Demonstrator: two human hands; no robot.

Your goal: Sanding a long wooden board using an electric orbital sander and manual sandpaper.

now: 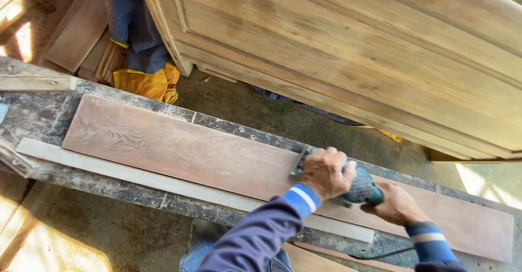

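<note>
Together, both hands clamped the green sander [356, 187]: left hand [325, 172] on top, right hand [395, 204] on its rear; it pointed leftward along the long brown plank [179, 149] on the desk [38, 114].

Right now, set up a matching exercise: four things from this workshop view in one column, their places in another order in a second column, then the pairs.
1. sander
2. pale strip
3. yellow cloth
4. panelled door

A. on the floor beyond the bench
B. leaning at the upper right
C. under both hands, on the brown plank
D. along the plank's near edge

Pairs: 1-C, 2-D, 3-A, 4-B
</note>
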